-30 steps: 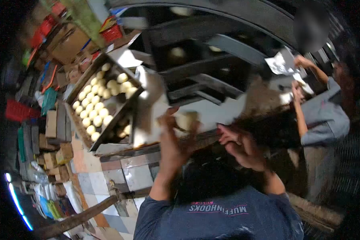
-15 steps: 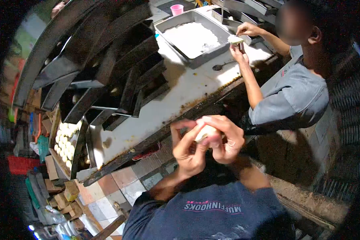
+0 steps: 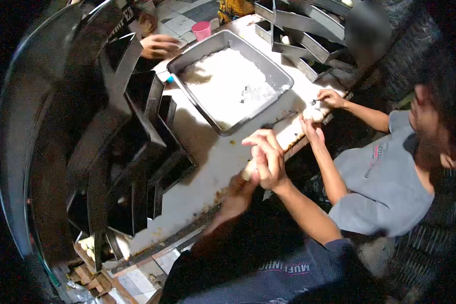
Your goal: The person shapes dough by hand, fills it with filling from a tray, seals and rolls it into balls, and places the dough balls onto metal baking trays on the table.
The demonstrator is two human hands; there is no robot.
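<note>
Holding pale dough together, the curled right hand meets the shadowed left hand

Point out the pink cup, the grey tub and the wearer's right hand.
Pink cup (image 3: 201, 32): head view, on its side.
Grey tub (image 3: 261, 60): head view, on its inner wall.
Wearer's right hand (image 3: 269, 164): head view, middle of the hand.
</note>
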